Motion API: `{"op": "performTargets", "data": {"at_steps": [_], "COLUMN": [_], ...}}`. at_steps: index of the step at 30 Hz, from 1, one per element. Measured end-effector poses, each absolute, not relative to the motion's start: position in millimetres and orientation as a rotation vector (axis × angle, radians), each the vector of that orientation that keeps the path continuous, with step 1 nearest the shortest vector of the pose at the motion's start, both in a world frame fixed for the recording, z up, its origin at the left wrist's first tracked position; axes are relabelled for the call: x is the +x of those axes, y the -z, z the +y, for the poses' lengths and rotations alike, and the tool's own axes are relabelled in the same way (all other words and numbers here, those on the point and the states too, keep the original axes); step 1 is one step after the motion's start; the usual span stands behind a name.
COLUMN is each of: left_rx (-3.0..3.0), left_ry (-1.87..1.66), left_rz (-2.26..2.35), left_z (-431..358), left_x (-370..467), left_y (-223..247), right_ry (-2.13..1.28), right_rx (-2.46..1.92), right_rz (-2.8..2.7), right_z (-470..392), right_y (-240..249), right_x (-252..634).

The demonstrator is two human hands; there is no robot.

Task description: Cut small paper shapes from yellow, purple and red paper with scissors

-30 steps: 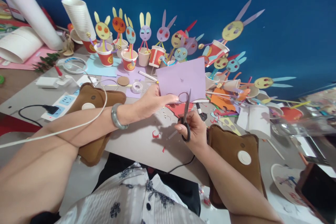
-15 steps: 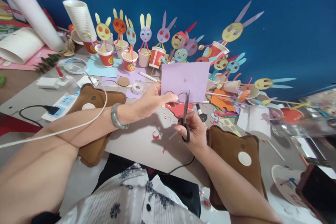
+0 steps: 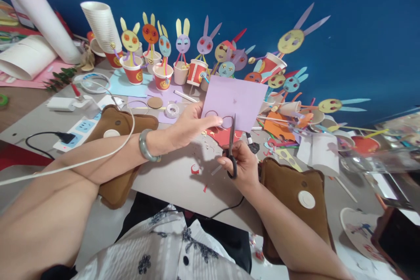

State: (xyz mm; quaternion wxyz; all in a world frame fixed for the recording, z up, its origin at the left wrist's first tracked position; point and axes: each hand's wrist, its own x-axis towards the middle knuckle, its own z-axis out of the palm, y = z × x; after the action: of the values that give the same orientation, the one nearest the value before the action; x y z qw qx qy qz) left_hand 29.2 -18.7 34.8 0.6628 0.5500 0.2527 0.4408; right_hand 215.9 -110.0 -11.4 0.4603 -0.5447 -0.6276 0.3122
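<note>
My left hand (image 3: 193, 124) pinches the lower left part of a sheet of purple paper (image 3: 239, 96), thumb in front and fingers behind. Two circles are drawn near the paper's lower edge, on either side of my thumb tip. In my right hand (image 3: 244, 164) is a pair of black-handled scissors (image 3: 232, 140), blades pointing up. The blades look nearly closed and lie at the paper's lower edge, just right of the right circle. Below the paper, a red piece of paper (image 3: 223, 135) and small scraps lie on the table (image 3: 177, 190).
Paper-cup rabbit figures (image 3: 163, 76) stand in a row along the blue wall. Two brown hot-water bags (image 3: 288, 192) flank my arms. A white cable (image 3: 98, 155) crosses my left forearm, near a power strip (image 3: 77, 133). A tape roll (image 3: 172, 109) lies behind my left hand.
The purple paper has tilted clockwise in my left hand, its right side dropping a little and shifting right. The scissors have stayed at its lower edge.
</note>
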Motion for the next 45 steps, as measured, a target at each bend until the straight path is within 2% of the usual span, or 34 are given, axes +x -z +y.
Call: {"op": "performTargets", "data": {"at_steps": [45], "left_rx": [1.352], "left_ry": [-1.028], "left_rz": [0.640], "left_z": [-14.7], "left_x": [26.3], "left_y": [-37.4], "right_ry": [-0.827], "right_rx": [-1.373], "right_rz": [-1.537], "right_z": [-107.4], "right_y": [8.6], "right_x": [217.1]}}
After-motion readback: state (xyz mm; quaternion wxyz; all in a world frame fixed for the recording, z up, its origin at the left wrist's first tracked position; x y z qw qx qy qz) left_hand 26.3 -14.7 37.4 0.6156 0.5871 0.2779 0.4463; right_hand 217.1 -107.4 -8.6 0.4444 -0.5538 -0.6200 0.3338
